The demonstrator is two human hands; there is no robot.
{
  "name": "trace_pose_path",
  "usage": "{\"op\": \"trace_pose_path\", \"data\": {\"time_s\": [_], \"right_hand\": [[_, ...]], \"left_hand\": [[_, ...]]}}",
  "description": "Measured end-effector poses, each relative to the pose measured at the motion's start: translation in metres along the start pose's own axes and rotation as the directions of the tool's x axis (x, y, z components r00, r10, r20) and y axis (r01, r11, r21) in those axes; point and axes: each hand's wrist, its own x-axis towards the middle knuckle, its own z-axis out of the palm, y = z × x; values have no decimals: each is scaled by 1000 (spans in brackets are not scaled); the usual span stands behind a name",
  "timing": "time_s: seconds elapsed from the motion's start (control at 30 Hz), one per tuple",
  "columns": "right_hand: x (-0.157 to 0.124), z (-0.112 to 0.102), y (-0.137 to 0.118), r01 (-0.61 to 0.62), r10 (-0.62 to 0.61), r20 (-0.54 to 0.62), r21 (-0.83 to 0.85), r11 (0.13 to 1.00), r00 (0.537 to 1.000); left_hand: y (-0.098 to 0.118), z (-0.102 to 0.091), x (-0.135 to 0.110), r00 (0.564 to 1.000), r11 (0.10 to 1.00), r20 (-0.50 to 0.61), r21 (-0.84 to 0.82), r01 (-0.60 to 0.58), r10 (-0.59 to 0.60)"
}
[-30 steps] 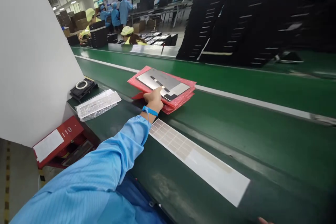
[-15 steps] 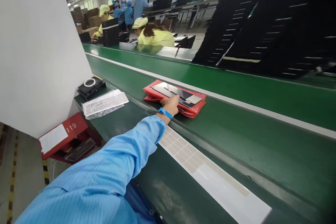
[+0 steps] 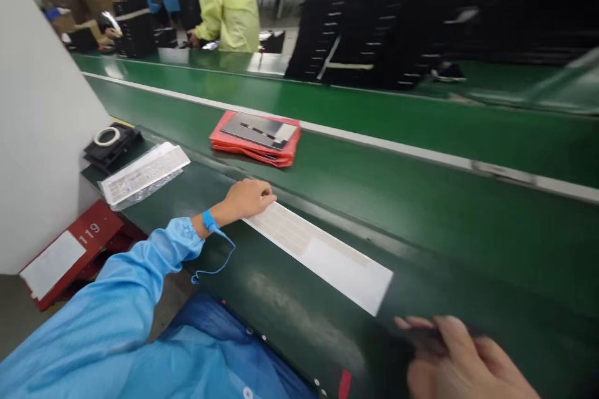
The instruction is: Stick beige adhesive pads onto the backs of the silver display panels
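Observation:
My left hand [image 3: 248, 198], a blue strap at its wrist, is over the far left end of a long white sheet of labels [image 3: 322, 255]. Its fingers are curled together; what they pinch, if anything, is hidden. At the lower right, my right hand [image 3: 461, 358] is smeared by motion, closed around a dark flat object [image 3: 433, 338] whose kind I cannot make out. Beyond my left hand lies a stack of red bubble-wrap pouches [image 3: 255, 154], topped by a flat grey screen panel [image 3: 259, 129]. Neither hand touches the stack.
At the left are a black device with a white ring [image 3: 107, 136] and printed sheets in clear plastic [image 3: 145, 177]. A red box marked 119 [image 3: 88, 234] stands below. Past the green belt [image 3: 397, 181], black racks [image 3: 374, 19] and co-workers in yellow [image 3: 229, 6] line the far side.
My left hand has let go of the panel and drawn back to the label sheet. My right hand has come into view with a dark object. The view has shifted; a co-worker has straightened up.

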Motion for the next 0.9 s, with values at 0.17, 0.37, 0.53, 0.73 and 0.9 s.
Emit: {"op": "trace_pose_path", "data": {"time_s": [0.17,0.37,0.53,0.73,0.9], "right_hand": [[54,23,-27,3,7,-45,209,978,999],[107,46,-7,92,-91,-17,185,978,996],[104,44,9,129,-121,-64,149,980,991],[99,43,0,181,-174,-69,106,978,982],[99,44,0,208,-201,-89,78,975,976]], "left_hand": [[53,65,-24,832,835,260,136,-534,490],[87,122,-12,737,678,313,290,-675,599],[85,132,-15,741,658,276,343,-671,612],[92,129,-18,744,639,254,389,-663,617],[97,126,-20,751,636,277,405,-657,599]]}}
